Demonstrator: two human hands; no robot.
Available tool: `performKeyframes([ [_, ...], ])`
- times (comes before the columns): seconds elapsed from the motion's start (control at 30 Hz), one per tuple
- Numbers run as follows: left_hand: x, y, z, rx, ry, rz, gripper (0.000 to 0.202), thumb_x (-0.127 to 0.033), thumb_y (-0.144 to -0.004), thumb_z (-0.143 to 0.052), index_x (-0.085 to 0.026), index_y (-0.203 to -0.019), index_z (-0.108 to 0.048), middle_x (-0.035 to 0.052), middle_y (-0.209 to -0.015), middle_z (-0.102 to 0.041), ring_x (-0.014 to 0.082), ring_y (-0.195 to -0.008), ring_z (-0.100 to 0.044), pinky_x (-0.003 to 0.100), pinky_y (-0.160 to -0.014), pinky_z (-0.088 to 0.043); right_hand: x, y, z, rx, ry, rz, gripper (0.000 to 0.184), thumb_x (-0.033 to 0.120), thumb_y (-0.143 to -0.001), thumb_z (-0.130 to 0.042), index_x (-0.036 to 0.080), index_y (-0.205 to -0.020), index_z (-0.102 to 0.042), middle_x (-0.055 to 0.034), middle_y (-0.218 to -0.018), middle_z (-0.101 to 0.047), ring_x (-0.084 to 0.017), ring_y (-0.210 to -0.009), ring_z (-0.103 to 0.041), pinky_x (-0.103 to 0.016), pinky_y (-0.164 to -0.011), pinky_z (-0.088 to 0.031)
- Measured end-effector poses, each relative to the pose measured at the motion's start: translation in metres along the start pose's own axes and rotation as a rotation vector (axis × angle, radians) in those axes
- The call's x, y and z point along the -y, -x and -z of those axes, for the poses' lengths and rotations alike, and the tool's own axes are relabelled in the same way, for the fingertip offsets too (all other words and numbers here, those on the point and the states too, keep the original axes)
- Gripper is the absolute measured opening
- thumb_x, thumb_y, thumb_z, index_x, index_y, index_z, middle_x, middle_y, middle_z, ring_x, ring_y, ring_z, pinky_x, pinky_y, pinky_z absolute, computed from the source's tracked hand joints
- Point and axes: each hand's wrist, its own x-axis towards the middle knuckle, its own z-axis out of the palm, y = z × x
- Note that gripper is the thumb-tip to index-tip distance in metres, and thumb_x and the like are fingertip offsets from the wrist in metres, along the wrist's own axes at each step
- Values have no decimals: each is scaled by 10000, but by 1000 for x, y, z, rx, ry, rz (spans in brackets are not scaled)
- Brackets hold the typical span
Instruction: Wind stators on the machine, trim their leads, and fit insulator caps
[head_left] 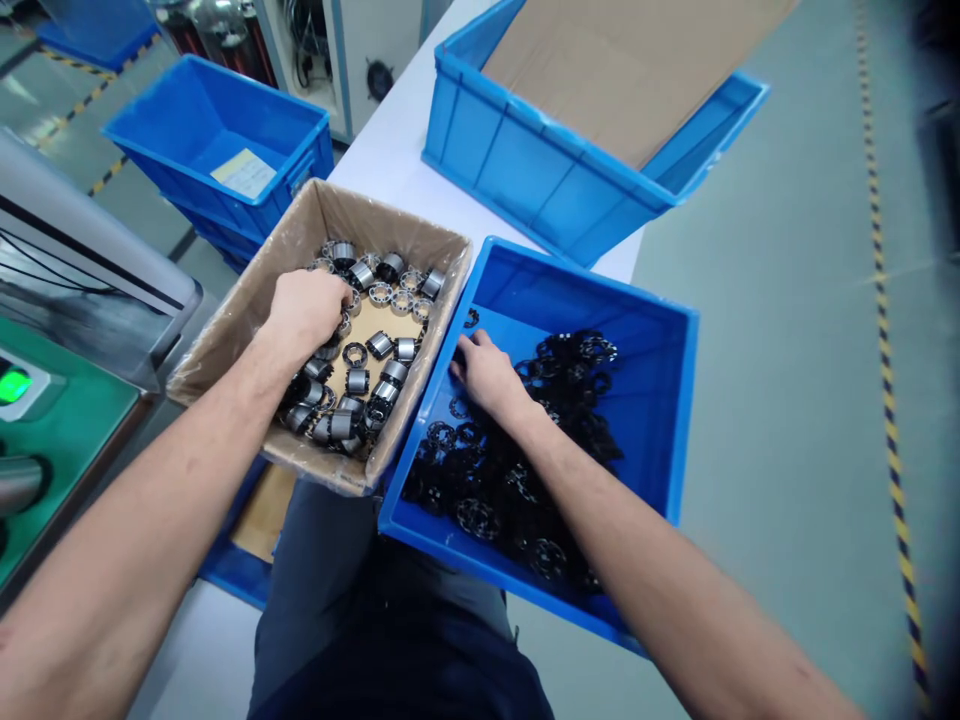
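My left hand (311, 305) reaches down into a lined cardboard box (236, 325), its fingers curled among metal motor cores. Whatever it grips is hidden beneath the fingers. Silver cores with black ends (357, 381) lie around it, some upright and some on their sides. In the blue bin (652, 400) on the right, my right hand (487, 375) is closed beside the bin's left wall. Something dark shows at its fingertips, too small to make out. Black ring-shaped plastic parts (476, 518) are heaped below and beside that hand.
Behind the bin, a larger blue crate (517, 150) holds a cardboard sheet (630, 60) on a white table (382, 130). Another blue crate (202, 110) with a paper label inside stands at the back left. Green-topped equipment (67, 430) is close on the left.
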Motion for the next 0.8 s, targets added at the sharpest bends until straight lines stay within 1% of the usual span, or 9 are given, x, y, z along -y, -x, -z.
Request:
performKeyframes([
  [0.1, 3, 21, 4, -167, 272, -41, 296, -276, -965, -804, -239, -1238, -913, 162, -1476, -838, 404, -1291, -826, 575, -1196, -627, -7, -1, 13, -31, -158, -8, 132, 191, -1057, -849, 169, -1183, -820, -104, -1234, -809, -238, -1082, -777, -461, -1100, -669],
  [0.17, 0, 39, 4, -244, 740, -41, 278, -273, -917, -814, -239, -1192, -844, 129, -1470, -832, 328, -1209, -833, 495, -1082, -685, -13, 5, 22, -55, -300, -20, 157, 212, -1016, -857, 160, -1162, -832, -84, -1095, -794, -222, -954, -769, -460, -1047, -690],
  [0.27, -16, 71, 2, -154, 1495, 70, 331, -202, -837, -799, -233, -1159, -730, 104, -1406, -852, 269, -1162, -847, 344, -845, -701, -15, 23, 35, -84, -528, -30, 387, 420, -1006, -872, 152, -1283, -841, 1, -948, -706, -174, -781, -703, -463, -938, -741],
  [0.33, -32, 91, 0, -49, 1768, 138, 255, -257, -887, -785, -217, -1122, -694, 134, -1372, -859, 271, -1125, -861, 296, -717, -669, -7, 38, 43, -106, -656, -4, 536, 561, -996, -868, 185, -1378, -846, 27, -954, -668, -153, -791, -690, -458, -959, -758],
  [0.4, -48, 109, -5, -3, 1874, 130, 257, -410, -991, -806, -217, -1054, -648, 154, -1314, -864, 250, -1000, -860, 255, -580, -589, 9, 54, 50, -103, -818, 72, 589, 634, -965, -921, 240, -1400, -872, 38, -951, -673, -141, -802, -683, -434, -963, -760],
  [0.47, -63, 124, -14, -8, 1887, 65, 465, -605, -1029, -878, -236, -1051, -597, 117, -1196, -863, 195, -814, -811, 229, -488, -498, 30, 68, 54, -90, -992, 185, 530, 599, -917, -1022, 283, -1329, -917, 39, -919, -706, -134, -785, -667, -379, -897, -744],
  [0.6, -81, 146, -37, 20, 1884, -58, 584, -785, -1091, -825, -301, -1340, -612, -39, -834, -729, 135, -547, -618, 243, -468, -465, 68, 87, 50, -75, -1170, 308, 410, 482, -843, -1135, 316, -1170, -950, 5, -1011, -841, -164, -876, -748, -311, -807, -712],
  [0.7, -86, 156, -49, 13, 1847, -44, 569, -861, -1185, -591, -304, -1281, -659, -30, -767, -653, 153, -566, -578, 268, -495, -441, 82, 93, 43, -12, -1250, 310, 449, 532, -821, -1153, 288, -1119, -924, -12, -1080, -873, -176, -882, -812, -311, -778, -737],
  [0.8, -86, 162, -52, -10, 1853, -37, 534, -826, -1209, -562, -303, -1236, -667, -8, -814, -676, 178, -666, -643, 293, -583, -507, 84, 96, 38, -2, -1304, 335, 386, 494, -876, -1129, 278, -1109, -911, 5, -1082, -853, -122, -732, -787, -277, -705, -728],
])
